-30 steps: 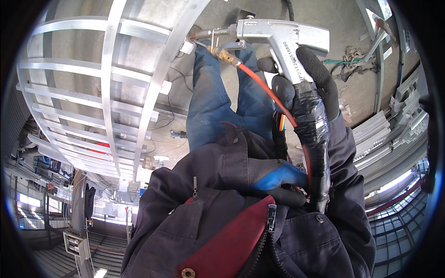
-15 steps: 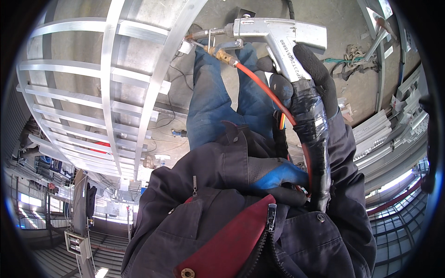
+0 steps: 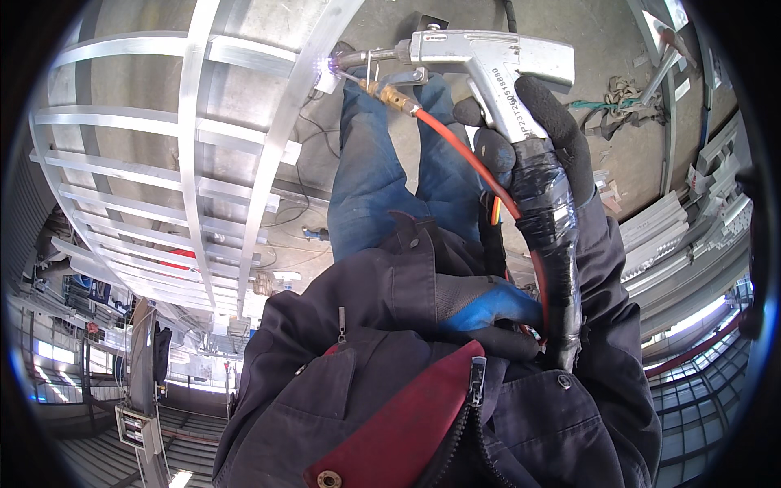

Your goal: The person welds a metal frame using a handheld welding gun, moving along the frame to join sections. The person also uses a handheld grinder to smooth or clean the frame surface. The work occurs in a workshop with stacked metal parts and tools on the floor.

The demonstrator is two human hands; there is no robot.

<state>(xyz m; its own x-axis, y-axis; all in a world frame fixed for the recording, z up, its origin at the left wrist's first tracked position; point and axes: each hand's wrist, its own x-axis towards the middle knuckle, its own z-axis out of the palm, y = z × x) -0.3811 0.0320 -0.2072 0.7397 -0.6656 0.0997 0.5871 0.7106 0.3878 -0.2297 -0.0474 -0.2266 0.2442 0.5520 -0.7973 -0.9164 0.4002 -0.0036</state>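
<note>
My right hand (image 3: 561,122), in a dark glove, is wrapped round the handle of a silver handheld welding gun (image 3: 488,53). The nozzle points left, its tip at a rail of an aluminium frame (image 3: 272,146), where a small violet-white glow (image 3: 328,67) shines. Below the nozzle, a brass fitting (image 3: 394,99) joins an orange hose (image 3: 464,150) that runs back to a thick black-taped cable (image 3: 549,211). Lower down, close to my jacket, my left hand (image 3: 496,309) in a blue and grey glove closes round that cable; its fingertips are partly hidden.
The slatted metal frame fills the left side. Stacks of metal profiles (image 3: 659,244) lie at the right. Straps (image 3: 614,106) and a hammer-like tool (image 3: 669,61) are at the upper right. A thin black cord (image 3: 305,175) trails across the floor by my legs (image 3: 378,171).
A bright violet-white glow has appeared at the nozzle tip against the rail. Both hands and the welding gun have hardly moved.
</note>
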